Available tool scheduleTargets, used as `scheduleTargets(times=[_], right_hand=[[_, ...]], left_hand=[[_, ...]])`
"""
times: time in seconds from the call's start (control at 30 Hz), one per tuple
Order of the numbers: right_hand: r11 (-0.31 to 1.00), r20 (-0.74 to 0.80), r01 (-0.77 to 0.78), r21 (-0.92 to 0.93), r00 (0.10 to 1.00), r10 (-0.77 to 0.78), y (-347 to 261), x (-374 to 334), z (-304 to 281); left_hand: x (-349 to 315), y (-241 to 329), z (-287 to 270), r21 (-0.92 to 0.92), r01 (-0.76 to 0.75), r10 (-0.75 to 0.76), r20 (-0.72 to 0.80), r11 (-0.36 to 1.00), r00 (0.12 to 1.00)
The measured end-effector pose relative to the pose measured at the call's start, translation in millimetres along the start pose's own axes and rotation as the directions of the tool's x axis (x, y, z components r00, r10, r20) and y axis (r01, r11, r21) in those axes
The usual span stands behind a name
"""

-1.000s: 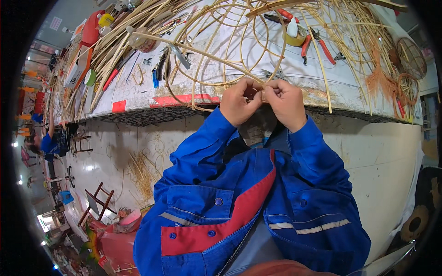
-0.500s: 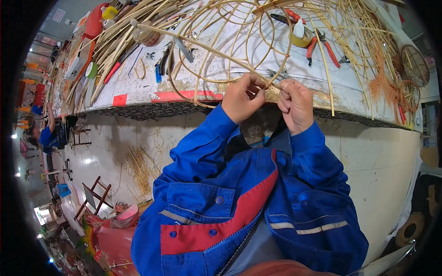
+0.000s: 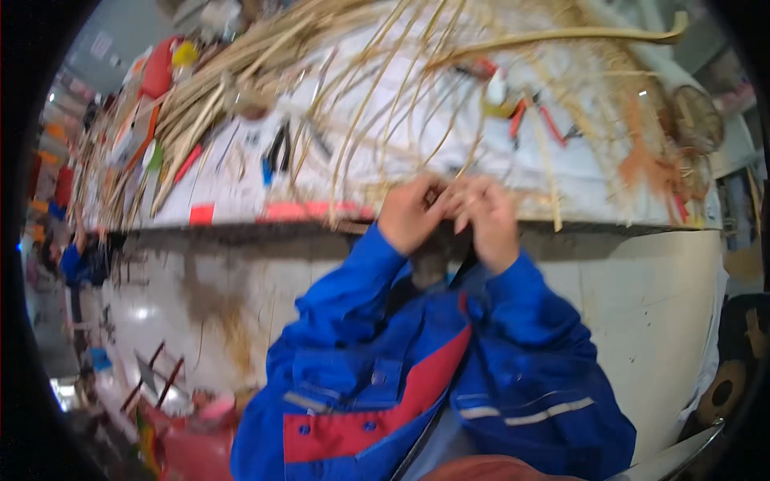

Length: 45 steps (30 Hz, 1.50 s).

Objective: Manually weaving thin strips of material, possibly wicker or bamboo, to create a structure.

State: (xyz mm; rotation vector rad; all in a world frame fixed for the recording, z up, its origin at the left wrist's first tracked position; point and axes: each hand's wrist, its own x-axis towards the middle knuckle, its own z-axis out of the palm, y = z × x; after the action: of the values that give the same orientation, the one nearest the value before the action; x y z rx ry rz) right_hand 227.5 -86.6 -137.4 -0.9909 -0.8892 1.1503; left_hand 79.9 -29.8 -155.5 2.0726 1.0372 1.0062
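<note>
My left hand (image 3: 409,215) is closed at the near edge of the workbench, its thumb and fingers pinching a joint of a bamboo frame (image 3: 347,144). Thin curved strips of the frame rise from there and spread over the bench. Against the left fingertips, my right hand (image 3: 491,220) is closed too, its fingers bent in a pinch. Motion blurs both hands, and what lies between the right fingertips is hidden. Beyond the hands, a thicker bamboo strip (image 3: 561,34) runs across the frame, its right end curling up.
Black-and-blue pliers (image 3: 278,152) lie to the left, red-handled cutters (image 3: 518,120) to the right beside a white-capped bottle (image 3: 497,86). A flat strip (image 3: 555,192) overhangs the bench edge. Bundled bamboo strips (image 3: 265,60) fill the far left. Behind at left are a stool (image 3: 156,377) and a person (image 3: 72,260).
The bamboo frame has tilted up, its strips now steeper. My hands have drawn together and shifted slightly left and nearer. The whole view has shifted and blurred.
</note>
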Motion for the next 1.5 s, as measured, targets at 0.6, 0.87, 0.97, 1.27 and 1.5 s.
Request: scheduleTargets(times=[0.6,0.87,0.97,1.27,1.5], right_hand=[[0.953,-0.035,-0.075,-0.294,0.997,0.068,3.5,0.2,-5.8],[0.887,0.1,-0.418,0.195,0.908,0.406,1.4,12.1,-18.8],[0.991,-0.041,-0.091,-0.102,0.995,0.087,18.1,12.0,2.2],[0.97,0.027,-0.139,-0.201,0.989,0.147,26.7,15.0,-2.5],[0.961,0.02,-0.046,-0.274,0.998,0.054,8.4,-4.7,-5.1]], left_hand=[[-3.2,1.3,0.1,-0.153,0.149,-0.148,0.017,0.977,0.989],[-2.9,-0.3,-0.4,-0.118,0.125,-0.128,-0.019,0.985,0.992],[-5.8,-0.1,2.9,-0.148,0.128,-0.131,-0.009,0.981,0.991],[-8.4,-3.7,-2.0,-0.05,0.166,-0.164,0.039,0.985,0.986],[0.6,3.7,6.7,-0.111,0.017,-0.033,-0.141,0.994,0.989]])
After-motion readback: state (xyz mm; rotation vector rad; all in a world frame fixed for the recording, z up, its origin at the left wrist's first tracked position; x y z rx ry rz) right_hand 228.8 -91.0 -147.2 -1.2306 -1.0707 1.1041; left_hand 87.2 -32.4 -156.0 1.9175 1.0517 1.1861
